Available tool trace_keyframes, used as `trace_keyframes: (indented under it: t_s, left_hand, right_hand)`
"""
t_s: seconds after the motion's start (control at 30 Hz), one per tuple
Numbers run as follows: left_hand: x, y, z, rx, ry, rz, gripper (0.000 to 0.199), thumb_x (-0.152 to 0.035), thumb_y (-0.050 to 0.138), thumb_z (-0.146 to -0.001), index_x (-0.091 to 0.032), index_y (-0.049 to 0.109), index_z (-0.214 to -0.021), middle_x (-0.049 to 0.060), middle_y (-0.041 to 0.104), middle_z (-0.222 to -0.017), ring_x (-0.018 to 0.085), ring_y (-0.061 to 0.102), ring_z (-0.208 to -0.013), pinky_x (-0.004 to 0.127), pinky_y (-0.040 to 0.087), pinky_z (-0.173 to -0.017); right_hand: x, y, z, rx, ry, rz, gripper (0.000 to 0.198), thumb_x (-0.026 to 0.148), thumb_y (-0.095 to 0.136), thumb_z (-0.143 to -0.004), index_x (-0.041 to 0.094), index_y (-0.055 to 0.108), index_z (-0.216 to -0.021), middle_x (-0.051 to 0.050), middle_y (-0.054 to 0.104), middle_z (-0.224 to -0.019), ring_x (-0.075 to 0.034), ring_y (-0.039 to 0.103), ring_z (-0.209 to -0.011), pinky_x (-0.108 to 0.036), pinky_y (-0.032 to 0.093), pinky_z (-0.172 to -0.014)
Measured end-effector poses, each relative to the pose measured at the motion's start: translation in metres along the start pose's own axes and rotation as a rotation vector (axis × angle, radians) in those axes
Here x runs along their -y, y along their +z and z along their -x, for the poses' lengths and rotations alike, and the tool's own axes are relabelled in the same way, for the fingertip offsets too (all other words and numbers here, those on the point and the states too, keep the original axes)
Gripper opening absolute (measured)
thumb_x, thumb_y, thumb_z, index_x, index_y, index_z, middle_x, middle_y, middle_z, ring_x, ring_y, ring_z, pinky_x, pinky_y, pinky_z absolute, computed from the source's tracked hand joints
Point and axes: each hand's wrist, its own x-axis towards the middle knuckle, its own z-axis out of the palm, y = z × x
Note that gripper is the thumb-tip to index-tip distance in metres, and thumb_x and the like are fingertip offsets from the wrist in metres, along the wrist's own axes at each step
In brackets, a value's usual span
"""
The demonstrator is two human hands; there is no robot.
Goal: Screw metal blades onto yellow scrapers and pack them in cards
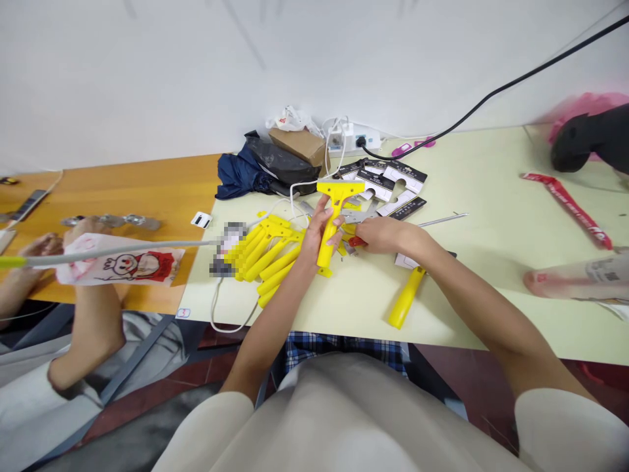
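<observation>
My left hand [318, 236] is closed around the handle of a yellow scraper [328, 239], held with its wide head up and a metal strip along the top. My right hand [381, 235] is low over the table just right of it, fingers partly hidden. A red handle [357, 242] pokes out at its fingertips, in line with a thin metal shaft [445, 219] beyond the wrist, like one screwdriver in the grip. Several yellow scrapers [270, 252] lie piled to the left. Another yellow handle [407, 298] lies right of my hands, near the front edge.
Black-and-white cards [393, 187] lie behind my hands, before a power strip [368, 139]. A dark bag [280, 164] and cardboard box [299, 144] stand at the wall. Right are a red wrapper [570, 206] and a cup [574, 278]. A co-worker's arm [95, 321] is left.
</observation>
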Motion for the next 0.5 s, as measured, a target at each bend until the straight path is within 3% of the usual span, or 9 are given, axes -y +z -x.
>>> trace_keyframes:
  t_s: [0.17,0.27,0.5]
  left_hand:
    - [0.000,0.001,0.001,-0.081,0.004,-0.062,0.064,-0.026,0.080,-0.094,-0.046,0.066,-0.154,0.005,0.070,-0.152,0.002,0.060,-0.069,0.006,0.033,-0.041]
    - [0.000,0.001,0.000,-0.071,-0.003,-0.020,0.064,-0.024,0.080,-0.094,-0.043,0.066,-0.154,0.005,0.071,-0.149,0.003,0.062,-0.071,0.006,0.034,-0.041]
    - [0.004,0.000,0.001,-0.021,-0.031,0.090,0.052,-0.019,0.081,-0.092,-0.034,0.070,-0.141,0.006,0.073,-0.146,0.002,0.061,-0.068,0.006,0.032,-0.038]
  right_hand:
    - [-0.006,-0.012,0.018,-0.004,-0.062,-0.043,0.018,0.019,0.058,-0.105,0.018,0.068,-0.090,-0.009,0.070,-0.094,-0.018,0.053,-0.068,-0.035,0.035,-0.064]
    - [-0.015,-0.026,0.042,-0.076,-0.089,-0.060,0.020,0.021,0.053,-0.107,0.022,0.058,-0.088,-0.005,0.064,-0.088,-0.018,0.050,-0.068,-0.035,0.034,-0.065]
    - [-0.034,-0.045,0.073,-0.556,-0.070,-0.224,0.027,0.036,0.056,-0.111,0.025,0.048,-0.088,-0.001,0.059,-0.077,-0.019,0.047,-0.068,-0.036,0.033,-0.072]
